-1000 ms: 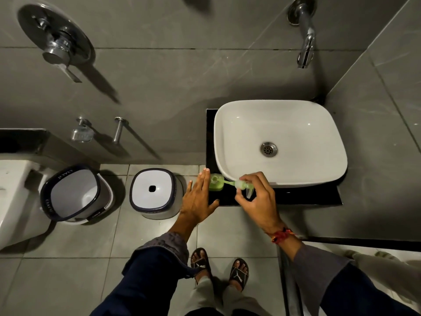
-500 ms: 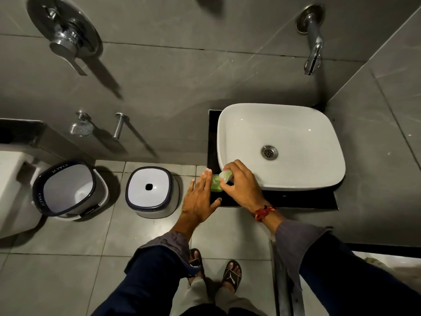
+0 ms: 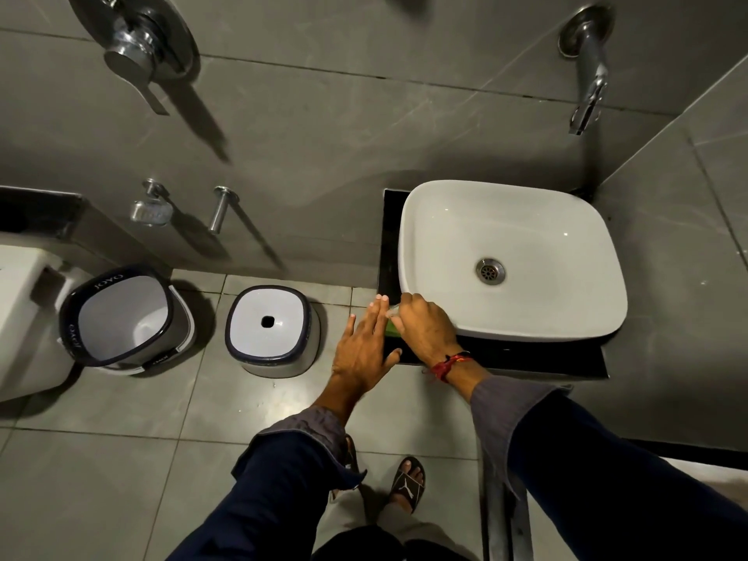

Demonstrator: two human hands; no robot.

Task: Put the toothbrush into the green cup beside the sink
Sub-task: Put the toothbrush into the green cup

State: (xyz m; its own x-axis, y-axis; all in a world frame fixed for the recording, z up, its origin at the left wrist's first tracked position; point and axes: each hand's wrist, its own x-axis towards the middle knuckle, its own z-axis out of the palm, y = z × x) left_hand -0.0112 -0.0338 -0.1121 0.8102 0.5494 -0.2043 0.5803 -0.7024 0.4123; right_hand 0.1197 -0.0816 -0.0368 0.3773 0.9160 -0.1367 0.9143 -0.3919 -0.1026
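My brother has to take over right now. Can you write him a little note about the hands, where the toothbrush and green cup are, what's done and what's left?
Left hand: open and flat, fingers against the side of the green cup, apparently steadying it.
Right hand: closed over the top of the cup, covering most of it.
Cup: on the dark counter, at the white sink's front left corner.
Toothbrush: hidden under the right hand; I cannot tell whether it is fully in the cup.
Done: both hands are at the cup.
Left: confirm the brush sits inside, then let go with both hands.

A white bucket (image 3: pixel 121 317) stands near an upturned stool (image 3: pixel 273 332) on the floor, a tap (image 3: pixel 589 70) on the wall.
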